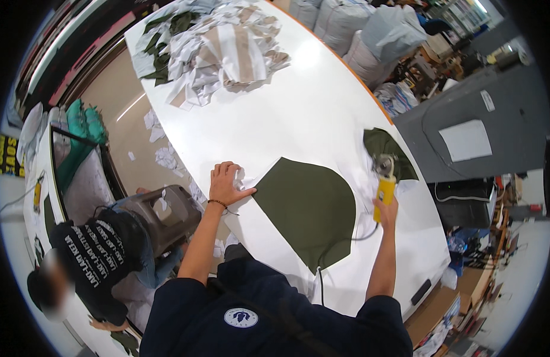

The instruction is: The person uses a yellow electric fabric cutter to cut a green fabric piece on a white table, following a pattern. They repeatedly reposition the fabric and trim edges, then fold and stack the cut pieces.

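My left hand (227, 185) is at the table's left side, fingers apart and slightly bent, with white scraps beside it and its thumb at the corner of a large dark green fabric panel (305, 211). My right hand (385, 208) grips a yellow electric rotary cutter (386, 184), its round metal head over a smaller dark green piece (389, 146) with white paper around it. The cutter's black cord runs across the big panel. Both pieces lie on the white table (299, 107).
A pile of white, beige and green scraps (227, 47) covers the table's far end. Stuffed sacks (376, 41) stand beyond it; a grey cabinet (471, 137) is at the right. A co-worker (96, 262) sits at another table on the left, near a grey plastic stool (174, 214).
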